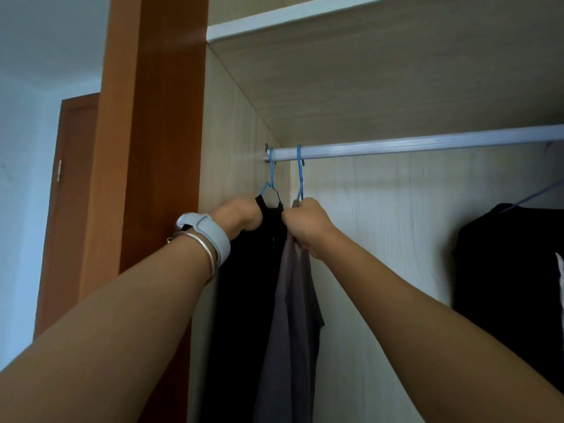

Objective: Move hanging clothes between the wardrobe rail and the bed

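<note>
One head-worn view looks forward and up, close into the wardrobe's left corner, with the rail [412, 145] crossing overhead, right.

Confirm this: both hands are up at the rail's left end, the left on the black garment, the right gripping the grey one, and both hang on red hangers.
Not quite. The head view shows blue hangers, not red. The rest holds: left hand on the black garment, right hand gripping the grey one, at the rail's left end.

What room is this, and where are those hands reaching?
Probably a bedroom, inside a wardrobe: a metal rail carries blue hangers with clothes, beneath a shelf.
</note>
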The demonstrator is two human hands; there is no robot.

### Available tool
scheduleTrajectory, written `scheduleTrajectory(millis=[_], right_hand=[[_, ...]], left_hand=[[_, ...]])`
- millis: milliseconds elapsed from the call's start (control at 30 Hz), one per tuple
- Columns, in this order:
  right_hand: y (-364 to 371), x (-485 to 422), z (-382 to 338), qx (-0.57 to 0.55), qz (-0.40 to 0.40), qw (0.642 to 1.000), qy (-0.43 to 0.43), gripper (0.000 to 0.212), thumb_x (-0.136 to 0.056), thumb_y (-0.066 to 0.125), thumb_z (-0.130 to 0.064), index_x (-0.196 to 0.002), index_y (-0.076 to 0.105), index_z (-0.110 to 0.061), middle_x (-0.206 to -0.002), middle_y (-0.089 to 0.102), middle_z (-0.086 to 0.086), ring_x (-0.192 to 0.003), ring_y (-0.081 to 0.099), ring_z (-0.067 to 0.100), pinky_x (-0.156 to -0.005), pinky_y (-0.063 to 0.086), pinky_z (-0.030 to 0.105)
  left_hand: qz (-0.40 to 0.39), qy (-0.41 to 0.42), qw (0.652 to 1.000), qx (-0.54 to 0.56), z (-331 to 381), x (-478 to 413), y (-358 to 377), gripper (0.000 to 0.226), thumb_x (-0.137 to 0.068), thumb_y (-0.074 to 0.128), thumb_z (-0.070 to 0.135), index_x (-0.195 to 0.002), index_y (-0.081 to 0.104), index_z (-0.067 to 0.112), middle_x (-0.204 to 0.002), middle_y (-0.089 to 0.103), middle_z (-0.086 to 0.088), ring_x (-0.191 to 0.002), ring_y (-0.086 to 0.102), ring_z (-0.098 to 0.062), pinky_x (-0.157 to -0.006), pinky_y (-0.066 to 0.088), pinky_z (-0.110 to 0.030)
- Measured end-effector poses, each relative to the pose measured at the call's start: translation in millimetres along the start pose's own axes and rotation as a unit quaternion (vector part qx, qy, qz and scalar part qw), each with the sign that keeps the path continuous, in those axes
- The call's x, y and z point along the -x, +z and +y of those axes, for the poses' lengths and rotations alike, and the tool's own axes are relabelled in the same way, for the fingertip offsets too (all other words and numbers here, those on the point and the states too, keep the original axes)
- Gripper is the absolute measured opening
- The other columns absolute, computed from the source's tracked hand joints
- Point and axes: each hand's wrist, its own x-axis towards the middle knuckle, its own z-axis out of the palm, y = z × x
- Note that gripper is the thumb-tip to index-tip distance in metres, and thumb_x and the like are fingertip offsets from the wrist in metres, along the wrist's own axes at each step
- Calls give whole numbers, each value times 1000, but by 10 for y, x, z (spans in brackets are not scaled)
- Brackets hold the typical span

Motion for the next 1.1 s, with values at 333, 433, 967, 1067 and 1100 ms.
scheduleTrajectory(millis=[333,433,967,1067,1100], right_hand=[[-40,51,41,2,0,1000,-3,29,-84,42,-4,-59,31,-15,-60,34,3,-50,32,17,-45,27,24],[-156,224,67,-17,-34,999,-5,30,-90,49,-23,-63,42,-12,-57,43,4,-43,39,16,-42,29,25],[-3319,1230,785,363,233,901,-51,21,-81,51,-30,-69,68,-24,-88,72,7,-95,66,31,-83,53,39],[-3913,1367,704,391,289,872,-54,21,-83,51,-25,-84,71,-20,-99,72,8,-102,63,29,-87,52,39],[-4074,1388,688,389,300,870,-50,21,-85,50,-22,-87,71,-19,-102,71,8,-103,62,29,-88,51,39]], left_hand=[[10,-8,1000,9,-70,51,15,30,-95,38,6,-118,54,-4,-126,56,-20,-116,54,-31,-95,44,-32],[39,20,995,88,-22,156,-4,28,-93,43,10,-112,58,-3,-119,60,-21,-110,57,-33,-90,46,-36],[-55,264,889,370,2496,1031,724,16,-83,57,17,-86,73,17,-100,72,-3,-98,64,-17,-90,47,-26],[-120,285,840,445,3202,1222,892,12,-86,55,17,-81,66,20,-91,67,-1,-90,59,-13,-86,43,-23],[-139,283,824,470,3401,1260,933,12,-88,54,19,-82,64,19,-90,64,-1,-89,58,-13,-86,42,-23]])
